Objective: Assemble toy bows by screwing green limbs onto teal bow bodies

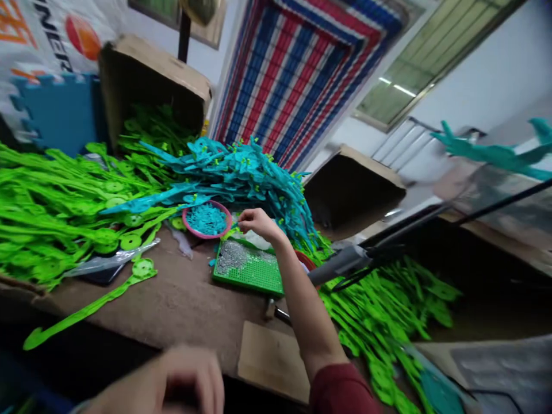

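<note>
Our right hand (259, 223) reaches out over the counter (185, 305), its fingers (244, 218) bent downward; we cannot tell whether they pinch something small or are bare. Just left of those fingers sits a pink bowl (209, 236) full of blue bits (206, 218). Right below them lies something white (255, 239), at the far side of a green tray (259, 277). Silver bits (230, 256) cover the tray's left and far part, leaving the holes bare toward our right forearm. Beyond the fingers rises a heap of blue parts (259, 172), with a striped cloth (297, 63) hanging behind it. Well to the left of them spread green parts (56, 201), a clear bag (114, 260) near their edge; one green strip (88, 309) lies apart on our side, its narrow end past the counter's edge. More green pieces (388, 305) fan out to the right, past our forearm and a gray bar (338, 265). Our left hand (185, 374) is blurred and close to us, well nearer than the right one; its fingers curl, and we cannot tell if they hold anything. To its right lies a cardboard sheet (271, 356).
</note>
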Demonstrator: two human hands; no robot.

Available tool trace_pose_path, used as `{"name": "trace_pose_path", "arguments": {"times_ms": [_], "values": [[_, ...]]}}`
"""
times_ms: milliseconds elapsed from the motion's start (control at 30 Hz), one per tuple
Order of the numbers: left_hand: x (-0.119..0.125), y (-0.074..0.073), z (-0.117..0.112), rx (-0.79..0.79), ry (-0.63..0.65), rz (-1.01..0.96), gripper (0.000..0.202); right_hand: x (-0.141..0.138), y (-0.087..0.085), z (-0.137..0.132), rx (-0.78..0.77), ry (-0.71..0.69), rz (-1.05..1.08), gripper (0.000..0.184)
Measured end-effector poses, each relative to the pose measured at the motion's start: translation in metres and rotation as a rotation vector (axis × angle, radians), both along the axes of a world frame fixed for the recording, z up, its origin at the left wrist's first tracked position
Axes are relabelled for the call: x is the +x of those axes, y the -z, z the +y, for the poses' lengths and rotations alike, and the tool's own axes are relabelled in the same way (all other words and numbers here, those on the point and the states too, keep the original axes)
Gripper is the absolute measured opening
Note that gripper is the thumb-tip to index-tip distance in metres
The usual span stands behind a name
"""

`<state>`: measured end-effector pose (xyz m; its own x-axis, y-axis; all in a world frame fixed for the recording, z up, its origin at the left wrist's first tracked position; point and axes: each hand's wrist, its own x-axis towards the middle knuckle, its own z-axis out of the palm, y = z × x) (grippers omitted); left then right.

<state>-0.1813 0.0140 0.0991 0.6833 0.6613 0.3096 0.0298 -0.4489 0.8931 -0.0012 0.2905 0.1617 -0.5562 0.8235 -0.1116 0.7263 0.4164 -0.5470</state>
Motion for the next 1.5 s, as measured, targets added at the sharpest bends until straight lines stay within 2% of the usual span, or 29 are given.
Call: {"name": "trace_pose_path", "arguments": {"times_ms": [33,67,100,167,233,300,433,533,633,767,867,933,1033,1167,1267,1367,1500], "values": [[-0.002,0.000,0.018,-0.018,-0.181,-0.002,0.018,0.010,0.000,-0.004,-0.003,-0.020,-0.033,0.008],[-0.003,-0.001,0.036,-0.030,-0.453,0.010,0.021,0.017,0.000,-0.007,-0.004,-0.048,-0.069,0.007],[-0.003,-0.002,0.056,0.028,-0.703,0.059,0.022,0.020,-0.001,-0.010,0.001,-0.079,-0.103,0.010],[0.003,-0.005,0.094,0.114,-0.839,0.103,0.018,0.014,-0.002,-0.010,0.036,-0.138,-0.153,0.017],[0.018,-0.007,0.127,0.226,-0.844,0.157,0.015,-0.007,-0.001,-0.002,0.106,-0.186,-0.174,0.020],[0.038,-0.005,0.149,0.358,-0.796,0.230,0.011,-0.038,0.003,0.012,0.189,-0.224,-0.191,0.021],[0.066,0.013,0.168,0.609,-0.678,0.299,0.009,-0.088,0.019,0.040,0.297,-0.298,-0.285,0.024],[0.059,0.027,0.173,0.730,-0.628,0.231,0.012,-0.096,0.037,0.050,0.324,-0.355,-0.360,0.026],[0.040,0.032,0.182,0.739,-0.747,0.105,0.011,-0.092,0.049,0.054,0.325,-0.394,-0.379,0.028],[0.018,0.024,0.195,0.683,-1.018,-0.050,0.006,-0.092,0.050,0.057,0.289,-0.412,-0.340,0.022],[0.011,0.014,0.197,0.625,-1.155,-0.125,0.006,-0.085,0.035,0.059,0.258,-0.398,-0.274,0.018],[0.010,0.010,0.197,0.551,-1.195,-0.172,0.008,-0.073,0.021,0.058,0.229,-0.370,-0.217,0.018],[0.008,0.011,0.199,0.344,-1.215,-0.292,0.009,-0.050,0.005,0.058,0.137,-0.342,-0.153,0.017],[0.007,0.019,0.209,-0.132,-1.202,-0.517,0.015,-0.037,0.005,0.057,-0.218,-0.251,0.156,0.007],[0.007,0.023,0.214,-0.258,-1.146,-0.539,0.022,-0.035,0.004,0.055,-0.333,-0.201,0.324,0.005],[0.006,0.023,0.214,-0.282,-1.124,-0.529,0.026,-0.023,-0.007,0.052,-0.381,-0.271,0.256,0.009],[0.005,0.020,0.211,-0.321,-1.108,-0.515,0.027,0.004,-0.019,0.046,-0.424,-0.386,-0.115,0.006]]}}
